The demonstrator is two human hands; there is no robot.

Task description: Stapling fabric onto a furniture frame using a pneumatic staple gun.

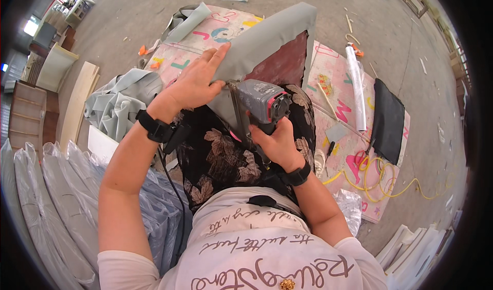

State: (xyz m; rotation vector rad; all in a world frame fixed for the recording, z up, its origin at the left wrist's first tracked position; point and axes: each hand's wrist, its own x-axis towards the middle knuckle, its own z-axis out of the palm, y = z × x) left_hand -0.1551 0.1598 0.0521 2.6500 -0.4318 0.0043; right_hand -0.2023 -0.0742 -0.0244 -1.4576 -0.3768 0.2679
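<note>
A panel covered in grey upholstery fabric (pixel 267 36) rests across my lap, tilted, with its narrow end pointing away to the right. A dark reddish bare patch (pixel 281 59) shows where the fabric's edge stops. My left hand (pixel 195 82) lies on the fabric at the panel's left side, its fingers stretched out. My right hand (pixel 280 143) is wrapped round the handle of a grey and black staple gun (pixel 261 100). The gun's front end points left, against or very near the panel beside my left thumb; exact contact is hard to tell.
A printed pink mat (pixel 346 159) lies under my legs. On it are a yellow hose (pixel 382 179), a black fabric piece (pixel 387 120), red-handled scissors (pixel 363 159) and a white roll (pixel 357 87). Crumpled grey fabric (pixel 120 102) and plastic-wrapped pieces (pixel 56 192) crowd the left.
</note>
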